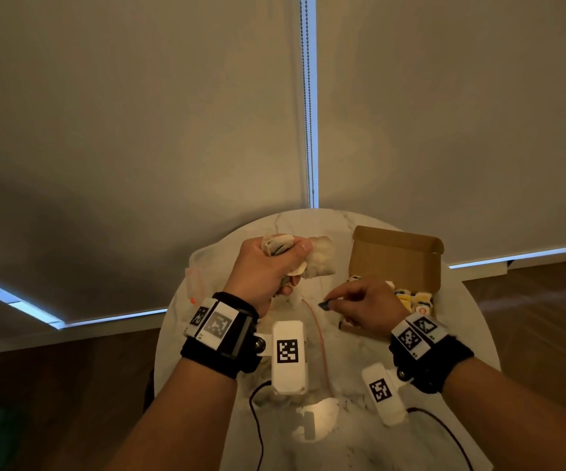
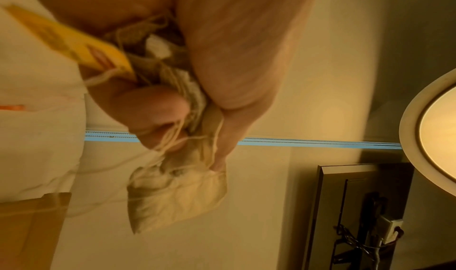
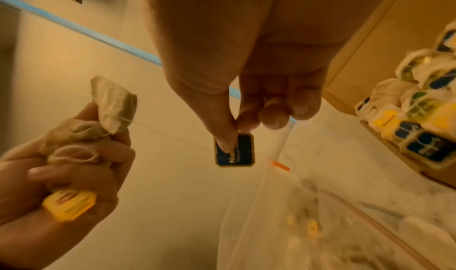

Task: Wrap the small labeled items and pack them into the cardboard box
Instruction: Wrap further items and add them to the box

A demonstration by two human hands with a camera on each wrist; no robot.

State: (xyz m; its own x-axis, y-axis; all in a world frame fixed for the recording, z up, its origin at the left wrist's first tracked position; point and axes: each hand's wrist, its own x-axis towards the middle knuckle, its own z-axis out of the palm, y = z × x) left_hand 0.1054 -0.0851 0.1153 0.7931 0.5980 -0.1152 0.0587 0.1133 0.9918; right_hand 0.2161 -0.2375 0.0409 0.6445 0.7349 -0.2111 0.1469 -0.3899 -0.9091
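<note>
Left hand [image 1: 268, 266] clenched round a bunch of crumpled beige tea bags [image 3: 108, 106]. Right hand [image 1: 366, 304] pinching a small dark blue paper tag [image 3: 234, 150]. At two o'clock, open brown cardboard box [image 1: 395, 256].

A cardboard box [image 1: 397, 257] sits at the tabletop's [image 1: 349, 433] far right edge, wrapped items [image 1: 414, 299] inside it. A plastic bag [image 1: 312, 334] lies mid-table, left of the box, reaching the far left edge.
</note>
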